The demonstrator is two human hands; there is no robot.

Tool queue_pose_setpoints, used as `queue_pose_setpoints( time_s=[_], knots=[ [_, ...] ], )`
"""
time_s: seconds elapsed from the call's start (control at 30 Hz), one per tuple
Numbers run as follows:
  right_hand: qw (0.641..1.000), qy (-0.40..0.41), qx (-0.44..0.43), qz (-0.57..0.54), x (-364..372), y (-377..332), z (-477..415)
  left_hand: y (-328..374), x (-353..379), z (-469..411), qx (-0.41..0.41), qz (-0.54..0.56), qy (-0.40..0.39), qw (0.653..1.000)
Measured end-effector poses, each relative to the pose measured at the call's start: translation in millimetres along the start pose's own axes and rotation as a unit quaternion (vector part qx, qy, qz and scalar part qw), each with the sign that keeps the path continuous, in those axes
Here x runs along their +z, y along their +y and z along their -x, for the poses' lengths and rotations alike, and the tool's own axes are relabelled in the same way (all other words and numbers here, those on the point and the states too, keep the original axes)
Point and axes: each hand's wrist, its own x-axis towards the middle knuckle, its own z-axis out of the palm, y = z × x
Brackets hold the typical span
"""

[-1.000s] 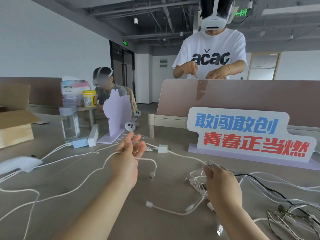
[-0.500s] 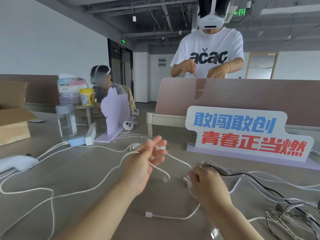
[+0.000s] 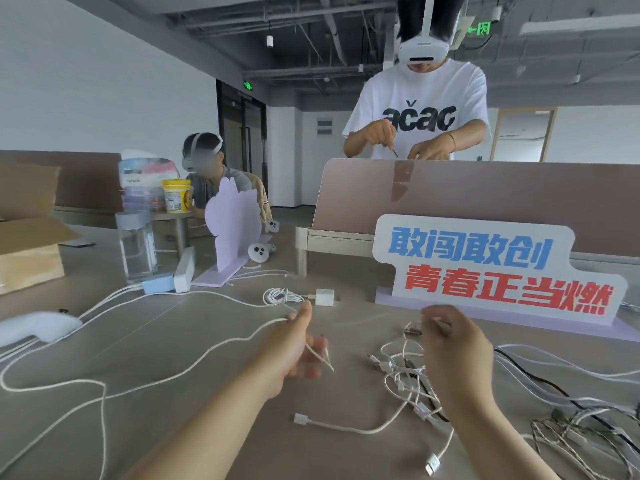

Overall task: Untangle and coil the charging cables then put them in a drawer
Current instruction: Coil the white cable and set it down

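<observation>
Grey tabletop (image 3: 180, 341), strewn with wires: untangling is under way. A long white braided charging cable (image 3: 194, 355) is pinched in the left hand (image 3: 294, 351), its end near the tabletop's middle; the right hand (image 3: 450, 344) is closed on a thin strand above the tangled white cable heap (image 3: 408, 382). Next, the long cable is judged to need drawing free before coiling.

This is an open-plan office: bare ceiling pipes (image 3: 294, 15) and green exit signs (image 3: 480, 28) run across the top of the frame, a desk divider (image 3: 485, 195) crosses the middle right, and a slogan sign (image 3: 491, 268) stands on the grey desk (image 3: 194, 341) below it.
</observation>
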Motion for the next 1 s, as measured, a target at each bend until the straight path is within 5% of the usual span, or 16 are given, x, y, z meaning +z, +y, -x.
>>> queue_pose_setpoints(
  time_s=[0.1,0.23,0.33,0.4,0.5,0.73,1.0],
  knots=[
    [0.981,-0.050,-0.002,0.189,-4.5,2.2,3.7,0.4,-0.7,2.0,-0.011,0.012,-0.019,1.000],
    [0.952,-0.237,-0.157,0.111,-3.2,-18.3,22.6,11.5,2.6,9.5,-0.042,0.150,-0.090,0.984],
    [0.928,-0.349,-0.116,0.057,0.6,-22.3,38.5,17.5,8.2,15.9,-0.055,0.218,-0.120,0.967],
    [0.938,-0.330,-0.099,0.030,-0.8,-21.0,43.0,19.0,9.3,16.8,-0.062,0.195,-0.141,0.969],
    [0.957,-0.281,-0.017,-0.071,-2.3,-20.4,39.2,15.6,7.0,17.1,-0.070,0.024,-0.183,0.980],
    [0.952,-0.198,0.148,-0.182,-5.1,-17.0,26.7,2.8,21.7,26.5,0.058,-0.127,-0.239,0.961],
    [0.956,-0.226,0.079,-0.172,-5.5,-14.3,30.9,-3.6,23.1,33.3,0.186,-0.293,-0.263,0.900]
  ],
)
